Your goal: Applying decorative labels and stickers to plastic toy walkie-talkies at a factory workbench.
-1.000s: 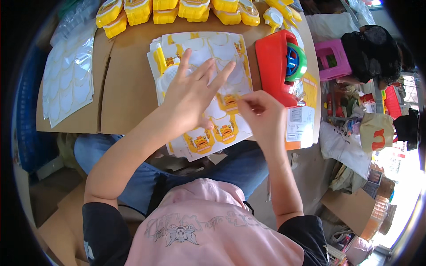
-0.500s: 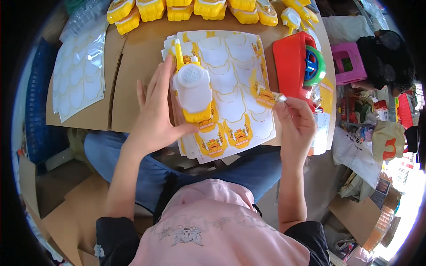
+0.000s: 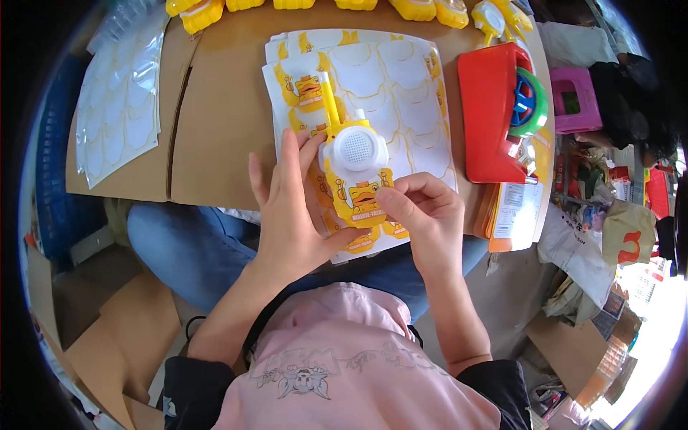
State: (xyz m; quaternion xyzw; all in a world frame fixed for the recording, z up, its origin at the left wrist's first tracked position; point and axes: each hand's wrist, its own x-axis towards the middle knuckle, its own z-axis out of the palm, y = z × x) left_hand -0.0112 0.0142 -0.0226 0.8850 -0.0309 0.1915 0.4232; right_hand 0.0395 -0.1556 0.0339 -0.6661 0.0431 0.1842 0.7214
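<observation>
A yellow and white toy walkie-talkie point(image 3: 356, 150) lies face up on a stack of sticker sheets point(image 3: 419, 100), its antenna pointing away from me. My left hand point(image 3: 287, 215) steadies it, fingers along its left side and thumb at its bottom end; the other fingers are spread. A yellow cartoon duck sticker point(image 3: 364, 201) lies over the toy's lower front, below the round speaker grille. My right hand point(image 3: 426, 211) pinches the sticker's right edge between thumb and index finger. Whether the sticker is stuck down cannot be seen.
A red tape dispenser point(image 3: 491, 115) with a green roll stands to the right. Several yellow toy bodies point(image 3: 412, 8) line the far edge. Another sticker sheet point(image 3: 118, 115) under clear plastic lies at left. Cards point(image 3: 512, 215) are stacked near the right edge of the cardboard tabletop point(image 3: 215, 122).
My right hand has brought the sticker left onto the toy's front. The toy and my left hand have shifted right in the view, and the toy has turned slightly.
</observation>
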